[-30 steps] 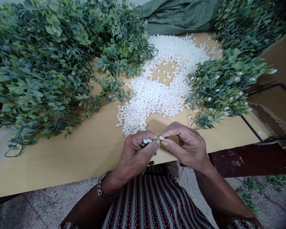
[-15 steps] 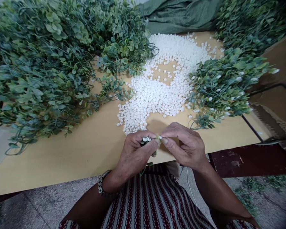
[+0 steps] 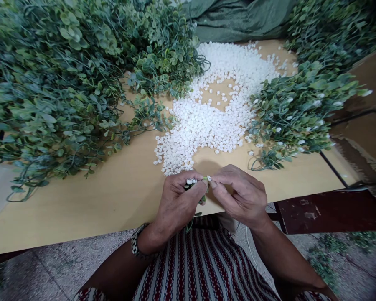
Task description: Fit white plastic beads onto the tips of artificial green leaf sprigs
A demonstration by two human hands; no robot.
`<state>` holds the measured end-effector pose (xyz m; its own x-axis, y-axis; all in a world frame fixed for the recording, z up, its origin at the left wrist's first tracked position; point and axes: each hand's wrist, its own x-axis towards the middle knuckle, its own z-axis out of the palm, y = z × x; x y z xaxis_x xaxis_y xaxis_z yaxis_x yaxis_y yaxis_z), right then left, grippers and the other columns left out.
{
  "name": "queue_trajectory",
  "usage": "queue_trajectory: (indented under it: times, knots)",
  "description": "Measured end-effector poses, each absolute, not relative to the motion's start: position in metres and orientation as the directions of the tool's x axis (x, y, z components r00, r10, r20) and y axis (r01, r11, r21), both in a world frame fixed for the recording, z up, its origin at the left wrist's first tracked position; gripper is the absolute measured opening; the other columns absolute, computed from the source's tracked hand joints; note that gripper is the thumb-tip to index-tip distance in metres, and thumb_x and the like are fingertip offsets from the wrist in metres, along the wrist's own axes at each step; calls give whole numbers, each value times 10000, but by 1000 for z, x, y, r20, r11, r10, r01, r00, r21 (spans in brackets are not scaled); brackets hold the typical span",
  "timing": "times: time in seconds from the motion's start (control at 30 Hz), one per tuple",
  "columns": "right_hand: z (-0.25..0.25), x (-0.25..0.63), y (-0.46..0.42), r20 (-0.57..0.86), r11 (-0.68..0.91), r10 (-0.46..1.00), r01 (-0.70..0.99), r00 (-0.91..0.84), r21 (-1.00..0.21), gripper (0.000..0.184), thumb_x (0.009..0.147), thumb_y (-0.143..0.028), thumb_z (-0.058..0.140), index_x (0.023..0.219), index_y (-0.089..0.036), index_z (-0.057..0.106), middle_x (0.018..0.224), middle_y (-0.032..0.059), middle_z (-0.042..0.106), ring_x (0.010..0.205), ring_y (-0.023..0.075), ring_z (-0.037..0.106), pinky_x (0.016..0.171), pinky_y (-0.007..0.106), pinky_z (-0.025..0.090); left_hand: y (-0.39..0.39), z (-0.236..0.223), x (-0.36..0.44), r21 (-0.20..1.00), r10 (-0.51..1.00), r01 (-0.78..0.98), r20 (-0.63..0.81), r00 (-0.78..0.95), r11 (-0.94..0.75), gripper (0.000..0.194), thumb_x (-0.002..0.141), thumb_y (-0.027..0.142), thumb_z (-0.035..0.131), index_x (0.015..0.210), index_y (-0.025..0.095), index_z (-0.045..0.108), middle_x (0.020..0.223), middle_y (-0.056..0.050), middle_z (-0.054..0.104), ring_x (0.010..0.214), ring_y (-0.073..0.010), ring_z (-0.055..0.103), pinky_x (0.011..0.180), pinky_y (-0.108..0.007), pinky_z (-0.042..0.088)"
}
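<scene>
My left hand (image 3: 182, 200) is closed round a green artificial leaf sprig (image 3: 190, 223), its stem and leaves hanging below the fist. Small white beads (image 3: 191, 181) show between the thumb and forefinger of that hand. My right hand (image 3: 242, 194) pinches one white bead (image 3: 209, 178) at the green tip held by the left thumb. Whether that bead sits on the tip or only touches it, I cannot tell. Both hands are over the table's front edge. Just beyond them spreads a pile of loose white beads (image 3: 207, 125).
A large heap of green artificial foliage (image 3: 59, 92) covers the table's left side. To the right lie sprigs with white tips (image 3: 301, 108), beside a cardboard box (image 3: 366, 138) and black metal rods. Green cloth (image 3: 238, 21) lies at the back. The wooden tabletop (image 3: 81, 209) ends near my body.
My right hand has shifted slightly lower, its fingers still at the bead by the left thumb. The left hand keeps its hold on the sprig, almost unmoved.
</scene>
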<state>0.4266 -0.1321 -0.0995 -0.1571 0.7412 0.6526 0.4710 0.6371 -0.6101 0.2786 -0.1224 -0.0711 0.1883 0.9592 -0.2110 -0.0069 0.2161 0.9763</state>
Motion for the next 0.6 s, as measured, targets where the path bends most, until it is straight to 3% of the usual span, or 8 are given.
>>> queue_trajectory:
  times: [0.2, 0.4, 0.6]
  knots:
    - [-96, 434, -133, 656, 689, 689, 557, -306, -464, 207, 807, -48, 580, 968, -163, 639, 768, 62, 670, 697, 171, 610, 623, 324, 516, -120, -67, 277, 983, 965, 130, -154, 212, 129, 199, 724, 130, 548, 539, 171, 610, 455, 46, 503, 444, -73, 422, 434, -193, 345]
    - [-96, 436, -135, 688, 720, 632, 600, -358, -349, 249, 809, -35, 574, 1020, -159, 620, 743, 67, 662, 676, 179, 614, 606, 333, 524, -122, -67, 278, 983, 967, 130, -158, 199, 134, 199, 706, 125, 529, 526, 170, 598, 445, 47, 494, 428, -73, 404, 418, -197, 335]
    - [-101, 434, -138, 699, 705, 629, 629, -340, -329, 286, 806, -30, 580, 1057, -165, 588, 760, 67, 677, 680, 172, 623, 619, 329, 534, -122, -70, 280, 985, 977, 121, -142, 161, 123, 194, 697, 128, 522, 518, 177, 578, 449, 50, 480, 422, -72, 386, 396, -199, 310]
